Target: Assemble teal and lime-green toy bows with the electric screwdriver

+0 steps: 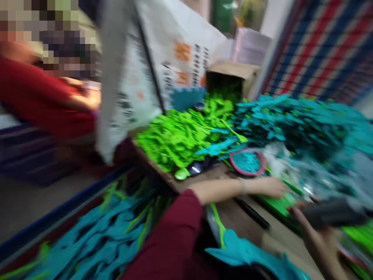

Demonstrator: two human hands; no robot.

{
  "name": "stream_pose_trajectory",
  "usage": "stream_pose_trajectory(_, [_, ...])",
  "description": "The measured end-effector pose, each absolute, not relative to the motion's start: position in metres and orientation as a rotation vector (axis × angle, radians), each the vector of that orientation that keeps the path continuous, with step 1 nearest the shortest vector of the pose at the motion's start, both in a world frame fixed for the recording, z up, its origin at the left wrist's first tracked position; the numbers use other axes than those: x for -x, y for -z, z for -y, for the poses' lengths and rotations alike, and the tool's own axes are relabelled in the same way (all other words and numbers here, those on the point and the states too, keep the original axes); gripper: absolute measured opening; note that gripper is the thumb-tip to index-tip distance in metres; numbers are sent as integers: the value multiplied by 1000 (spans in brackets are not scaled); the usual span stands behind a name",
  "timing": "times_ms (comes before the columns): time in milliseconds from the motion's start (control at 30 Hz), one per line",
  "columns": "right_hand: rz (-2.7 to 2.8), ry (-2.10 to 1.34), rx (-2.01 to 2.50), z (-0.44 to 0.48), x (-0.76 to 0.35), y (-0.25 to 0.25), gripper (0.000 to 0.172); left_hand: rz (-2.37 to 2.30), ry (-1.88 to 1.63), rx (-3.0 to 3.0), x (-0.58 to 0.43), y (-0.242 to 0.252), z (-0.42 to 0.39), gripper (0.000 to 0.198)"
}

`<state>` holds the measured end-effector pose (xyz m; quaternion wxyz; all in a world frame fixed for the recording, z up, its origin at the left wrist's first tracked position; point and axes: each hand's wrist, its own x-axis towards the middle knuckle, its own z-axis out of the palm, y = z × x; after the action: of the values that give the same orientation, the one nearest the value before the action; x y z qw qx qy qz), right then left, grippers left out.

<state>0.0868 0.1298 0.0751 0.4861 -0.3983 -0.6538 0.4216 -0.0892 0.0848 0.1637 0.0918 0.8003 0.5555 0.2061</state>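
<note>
The picture is smeared by motion. My left hand (pixel 271 186), on a maroon-sleeved arm, lies low over the brown table (pixel 233 210), just below a pink-rimmed bowl (pixel 247 162) of teal bits and beside a green strip (pixel 279 204). Its fingers are too blurred to read. My right hand (pixel 311 225) is at the lower right, its fingers wrapped round a dark grey object (pixel 335 212) that I cannot make out. Behind the hands lie a heap of bright green plastic pieces (pixel 180 136) and a larger heap of teal pieces (pixel 291 120).
A blue-edged crate (pixel 67 210) at lower left holds teal and green pieces. A printed white sack (pixel 175 62) and an open cardboard box (pixel 230 76) stand behind the heaps. Another person in a red sleeve (pixel 43 97) works at the left. A striped sheet (pixel 326 46) hangs at right.
</note>
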Motion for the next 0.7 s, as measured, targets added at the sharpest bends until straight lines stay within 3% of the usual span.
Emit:
stream_pose_trajectory(133, [1250, -1123, 883, -169, -95, -63, 52, -1284, -822, -2424, 110, -113, -81, 23])
stream_pose_trajectory(233, [1166, -1005, 823, -210, -81, -47, 45, -1363, -1019, -2596, 140, -68, -56, 28])
stream_pose_trajectory(433, [1271, -1036, 784, -222, -44, -21, 40, -1538, -955, -2740, 186, -21, 56, 67])
stream_pose_trajectory(600, [1306, -1047, 751, -219, -42, -7, 35, -1502, -796, -2707, 171, 10, 104, 65])
stream_pose_trajectory(700, [1315, -1035, 780, -222, -45, -3, 36, -1582, -914, -2511, 151, 26, 115, 58])
